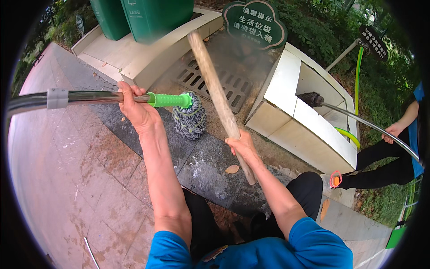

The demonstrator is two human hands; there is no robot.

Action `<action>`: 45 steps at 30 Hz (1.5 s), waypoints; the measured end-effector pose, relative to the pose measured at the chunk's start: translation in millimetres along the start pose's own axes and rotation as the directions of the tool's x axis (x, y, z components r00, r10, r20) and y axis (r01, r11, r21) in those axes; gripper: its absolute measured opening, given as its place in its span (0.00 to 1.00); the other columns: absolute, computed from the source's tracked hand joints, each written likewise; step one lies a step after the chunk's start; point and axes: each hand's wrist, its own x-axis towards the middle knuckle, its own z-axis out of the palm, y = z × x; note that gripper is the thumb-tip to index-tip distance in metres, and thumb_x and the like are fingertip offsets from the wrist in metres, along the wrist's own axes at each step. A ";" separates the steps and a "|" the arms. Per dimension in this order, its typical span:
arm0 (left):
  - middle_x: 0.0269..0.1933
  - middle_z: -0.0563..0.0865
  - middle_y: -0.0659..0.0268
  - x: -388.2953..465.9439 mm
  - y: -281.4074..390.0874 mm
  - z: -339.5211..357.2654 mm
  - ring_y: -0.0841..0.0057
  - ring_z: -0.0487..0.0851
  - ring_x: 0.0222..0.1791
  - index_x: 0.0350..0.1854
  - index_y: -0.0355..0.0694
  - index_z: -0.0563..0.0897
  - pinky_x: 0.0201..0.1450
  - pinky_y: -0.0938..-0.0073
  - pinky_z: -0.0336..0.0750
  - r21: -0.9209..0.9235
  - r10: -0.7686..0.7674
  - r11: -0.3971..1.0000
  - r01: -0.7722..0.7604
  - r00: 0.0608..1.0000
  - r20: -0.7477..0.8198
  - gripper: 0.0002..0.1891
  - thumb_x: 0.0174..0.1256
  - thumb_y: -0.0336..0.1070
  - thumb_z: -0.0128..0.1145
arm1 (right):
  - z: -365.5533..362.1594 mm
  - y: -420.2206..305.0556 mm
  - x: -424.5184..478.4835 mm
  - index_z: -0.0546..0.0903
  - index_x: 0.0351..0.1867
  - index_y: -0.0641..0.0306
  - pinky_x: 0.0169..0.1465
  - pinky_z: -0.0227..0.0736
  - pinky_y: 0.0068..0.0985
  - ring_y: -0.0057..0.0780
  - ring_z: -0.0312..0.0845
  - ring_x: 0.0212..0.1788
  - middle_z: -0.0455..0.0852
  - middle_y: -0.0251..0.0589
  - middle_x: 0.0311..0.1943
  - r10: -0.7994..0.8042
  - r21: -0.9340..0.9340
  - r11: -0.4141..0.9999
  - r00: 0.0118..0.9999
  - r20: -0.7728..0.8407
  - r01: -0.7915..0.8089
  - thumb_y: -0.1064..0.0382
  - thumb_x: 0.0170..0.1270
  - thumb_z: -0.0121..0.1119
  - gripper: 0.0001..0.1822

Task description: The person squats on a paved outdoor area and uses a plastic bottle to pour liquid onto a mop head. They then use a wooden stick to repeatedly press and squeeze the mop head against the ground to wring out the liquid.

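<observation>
My left hand (136,106) grips the shiny metal pole (89,98) of a twist mop, close to its green plastic sleeve (168,100). The pole runs out to the left and carries a grey collar (57,98). From the sleeve's end hangs the grey-and-white striped mop head (189,119), above dark paving or touching it; I cannot tell which. In my right hand (242,144) is a thick wooden stick (213,80), held toward its lower end. Its upper end slants up and left, over the drain grate, to the right of the mop head.
Green bins (158,16) stand on a tiled ledge (141,57) behind a metal drain grate (215,84). At right, a co-worker's hand (393,132) holds a metal mop pole (366,122) reaching into a tiled basin (295,124). A hose (359,80), plastic bottle (327,181) and sign (254,23) are nearby.
</observation>
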 end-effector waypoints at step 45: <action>0.14 0.67 0.72 -1.1 -50.5 -76.5 0.84 0.64 0.12 0.18 0.45 0.65 0.17 0.81 0.61 0.411 -0.184 0.894 0.179 0.983 -0.027 0.18 0.66 0.38 0.56 | 36.0 62.4 14.4 0.75 0.42 0.71 0.16 0.65 0.22 0.19 0.69 0.13 0.73 0.33 0.17 0.243 -0.083 0.968 0.963 0.112 -0.235 0.66 0.52 0.65 0.17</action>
